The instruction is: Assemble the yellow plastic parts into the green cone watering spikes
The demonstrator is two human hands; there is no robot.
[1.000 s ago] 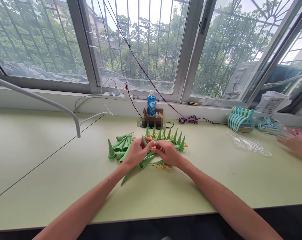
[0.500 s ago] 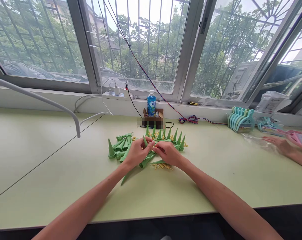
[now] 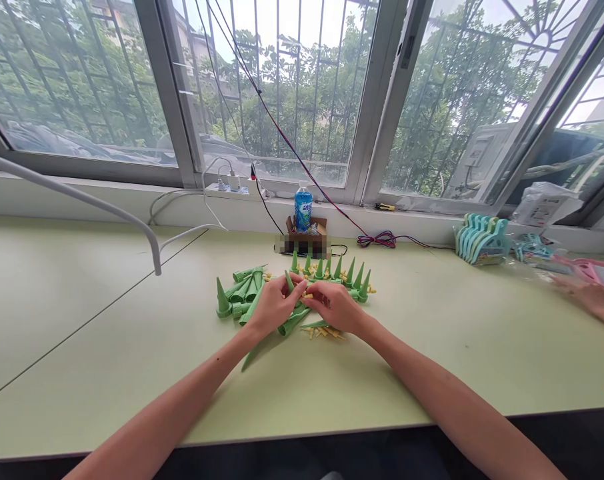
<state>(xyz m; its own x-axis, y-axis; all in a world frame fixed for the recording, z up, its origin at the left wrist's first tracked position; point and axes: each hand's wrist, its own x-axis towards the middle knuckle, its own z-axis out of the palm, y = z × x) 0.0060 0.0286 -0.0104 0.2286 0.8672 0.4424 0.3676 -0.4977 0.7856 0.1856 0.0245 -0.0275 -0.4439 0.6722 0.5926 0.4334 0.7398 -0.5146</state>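
Note:
My left hand (image 3: 272, 307) is closed around a green plastic watering spike (image 3: 289, 283), its tip pointing up between thumb and fingers. Right beside it, my right hand (image 3: 338, 307) pinches a small yellow plastic valve (image 3: 307, 296) against the spike's side; the fingers partly cover the contact. Behind both hands stands a row of upright green spikes (image 3: 350, 272) with yellow pieces on them. Loose green cones (image 3: 241, 292) lie heaped to the left. Under my right wrist is a small pile of yellow valves (image 3: 326, 333).
A blue bottle (image 3: 303, 208) stands in a small cardboard box (image 3: 320, 230) by the window. To the right are teal hangers (image 3: 482, 240), clear plastic and another person's hand (image 3: 589, 297) near pink hangers (image 3: 592, 270). A white tube (image 3: 117, 207) reaches in from the left.
My hands stay in almost the same place, with small finger shifts at the spike and yellow valve. At right, the other person's hand reached in to the clear plastic, then drew back right with it.

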